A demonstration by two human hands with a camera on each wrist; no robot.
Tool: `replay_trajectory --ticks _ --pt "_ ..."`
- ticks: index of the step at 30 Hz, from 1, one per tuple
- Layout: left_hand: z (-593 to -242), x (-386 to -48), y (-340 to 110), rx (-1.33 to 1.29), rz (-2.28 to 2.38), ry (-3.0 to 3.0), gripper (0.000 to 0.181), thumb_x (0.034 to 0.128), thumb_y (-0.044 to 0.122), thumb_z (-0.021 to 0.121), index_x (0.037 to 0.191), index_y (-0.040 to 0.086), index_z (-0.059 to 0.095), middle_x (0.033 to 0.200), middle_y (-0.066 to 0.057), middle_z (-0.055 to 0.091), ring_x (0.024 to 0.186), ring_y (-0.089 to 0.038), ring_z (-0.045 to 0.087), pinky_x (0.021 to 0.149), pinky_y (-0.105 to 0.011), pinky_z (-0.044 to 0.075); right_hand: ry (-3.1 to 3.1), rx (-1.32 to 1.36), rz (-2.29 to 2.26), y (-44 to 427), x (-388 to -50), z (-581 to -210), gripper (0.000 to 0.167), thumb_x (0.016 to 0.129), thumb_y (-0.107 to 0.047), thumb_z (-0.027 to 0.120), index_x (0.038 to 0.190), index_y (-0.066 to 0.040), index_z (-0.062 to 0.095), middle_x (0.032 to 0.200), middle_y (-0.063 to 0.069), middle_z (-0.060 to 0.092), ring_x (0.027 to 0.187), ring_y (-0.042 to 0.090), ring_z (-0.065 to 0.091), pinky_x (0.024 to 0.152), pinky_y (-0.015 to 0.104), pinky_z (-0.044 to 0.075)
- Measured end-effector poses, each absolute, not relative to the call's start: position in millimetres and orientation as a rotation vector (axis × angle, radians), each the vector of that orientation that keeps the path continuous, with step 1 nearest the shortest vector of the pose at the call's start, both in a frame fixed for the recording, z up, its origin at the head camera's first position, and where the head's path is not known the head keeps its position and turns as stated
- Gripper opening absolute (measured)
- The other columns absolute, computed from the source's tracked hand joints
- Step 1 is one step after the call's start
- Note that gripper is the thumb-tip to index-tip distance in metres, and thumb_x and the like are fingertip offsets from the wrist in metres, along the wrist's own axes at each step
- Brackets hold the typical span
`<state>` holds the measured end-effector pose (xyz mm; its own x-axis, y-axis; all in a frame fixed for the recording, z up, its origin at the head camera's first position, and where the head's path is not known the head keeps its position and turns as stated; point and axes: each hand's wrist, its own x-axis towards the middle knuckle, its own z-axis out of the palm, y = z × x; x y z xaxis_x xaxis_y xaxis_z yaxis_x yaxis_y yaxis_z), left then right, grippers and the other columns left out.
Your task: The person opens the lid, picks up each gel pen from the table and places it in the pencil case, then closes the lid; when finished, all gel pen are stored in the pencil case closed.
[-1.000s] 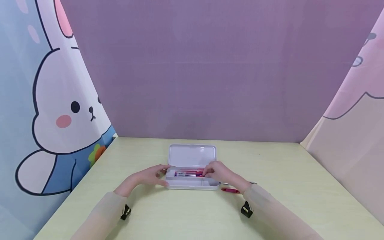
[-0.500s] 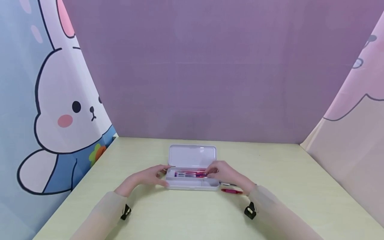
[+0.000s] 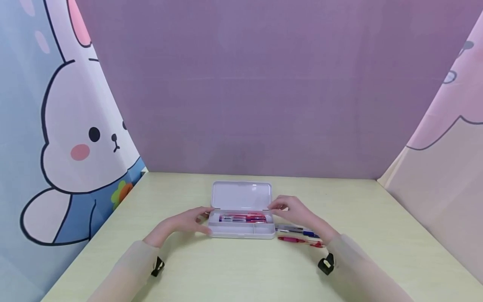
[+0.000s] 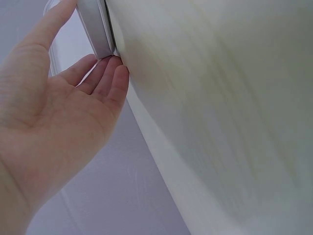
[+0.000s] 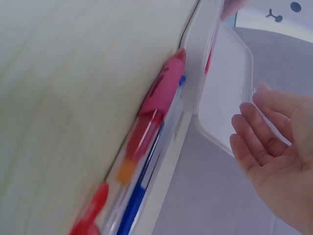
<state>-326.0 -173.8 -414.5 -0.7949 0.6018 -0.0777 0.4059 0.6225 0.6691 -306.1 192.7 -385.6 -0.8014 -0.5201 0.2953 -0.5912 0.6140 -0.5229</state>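
A white pencil case (image 3: 232, 230) lies with its lid (image 3: 241, 195) raised at the back. Several red and clear pens (image 3: 241, 218) lie in its long rear compartment; the front compartments show no pens. My left hand (image 3: 187, 219) holds the case's left end, thumb at the front corner and fingers at the back; the left wrist view shows fingertips on that end. My right hand (image 3: 294, 209) is at the right rear corner near the hinge, fingers loosely bent, holding nothing; whether the fingertips touch the case I cannot tell.
Right of the case, a blue-ended clear pen (image 3: 296, 229) and a pink-grip red pen (image 3: 292, 239) lie on the pale wooden table (image 3: 234, 268). A purple panel (image 3: 241, 92) rises behind the table, with printed curtains (image 3: 68, 167) at both sides.
My right hand has let go of the pens in the rear compartment and moved right and back to the case's corner, uncovering the pens on the table. My left hand stays put.
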Motion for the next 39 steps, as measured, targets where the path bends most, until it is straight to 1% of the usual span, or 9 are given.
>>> replay_trajectory --ticks 5,12,16,21,26,31,39 --pt "-415 -326 -174 0.811 0.956 2.551 0.083 0.0791 0.033 0.075 0.143 -0.001 0.033 0.136 -0.02 0.045 0.121 -0.034 0.046 0.103 -0.049 0.04 -2.686 0.936 0.931 206 -305 -384 0.018 0.089 -0.016 0.064 0.102 -0.005 0.07 0.091 -0.001 0.068 0.083 0.009 0.06 0.076 0.023 0.054" --pt "-416 -327 -175 0.817 0.959 2.55 0.083 0.0793 0.032 0.075 0.143 0.0 0.033 0.137 -0.019 0.045 0.121 -0.034 0.046 0.102 -0.051 0.04 -2.713 0.859 0.938 226 -301 -383 0.018 0.09 -0.025 0.063 0.102 -0.013 0.07 0.091 -0.005 0.067 0.083 0.007 0.06 0.076 0.024 0.053" --pt "-417 -328 -176 0.812 0.955 2.557 0.083 0.079 0.032 0.075 0.143 0.0 0.034 0.137 -0.019 0.045 0.121 -0.034 0.046 0.102 -0.052 0.039 -2.719 0.832 0.926 236 -299 -383 0.021 0.091 -0.026 0.062 0.103 -0.011 0.069 0.091 -0.004 0.067 0.082 0.007 0.06 0.075 0.025 0.053" --pt "-417 -328 -176 0.823 0.955 2.556 0.08 0.0807 0.033 0.073 0.142 0.0 0.034 0.136 -0.019 0.045 0.121 -0.034 0.046 0.103 -0.051 0.04 -2.718 0.797 0.909 246 -297 -384 0.02 0.09 -0.021 0.064 0.102 -0.007 0.07 0.089 -0.004 0.067 0.08 0.007 0.06 0.073 0.024 0.053" --pt "-417 -328 -176 0.829 0.958 2.551 0.079 0.0816 0.033 0.072 0.142 -0.001 0.035 0.137 -0.02 0.045 0.121 -0.034 0.045 0.103 -0.05 0.04 -2.712 0.804 0.88 256 -295 -388 0.018 0.089 -0.018 0.064 0.1 -0.005 0.07 0.089 -0.001 0.068 0.078 0.008 0.06 0.072 0.024 0.053" --pt "-417 -328 -176 0.832 0.953 2.557 0.079 0.0815 0.033 0.072 0.142 -0.001 0.035 0.137 -0.02 0.044 0.121 -0.034 0.045 0.103 -0.05 0.04 -2.718 0.826 0.878 267 -293 -392 0.021 0.091 -0.019 0.062 0.101 -0.002 0.069 0.091 0.002 0.069 0.079 0.008 0.061 0.071 0.024 0.054" --pt "-418 -328 -176 0.825 0.959 2.556 0.079 0.0816 0.033 0.072 0.142 -0.001 0.034 0.137 -0.02 0.045 0.122 -0.034 0.045 0.103 -0.051 0.039 -2.751 0.805 0.872 279 -288 -396 0.022 0.091 -0.018 0.062 0.102 0.0 0.068 0.091 0.004 0.069 0.078 0.008 0.061 0.069 0.021 0.053"
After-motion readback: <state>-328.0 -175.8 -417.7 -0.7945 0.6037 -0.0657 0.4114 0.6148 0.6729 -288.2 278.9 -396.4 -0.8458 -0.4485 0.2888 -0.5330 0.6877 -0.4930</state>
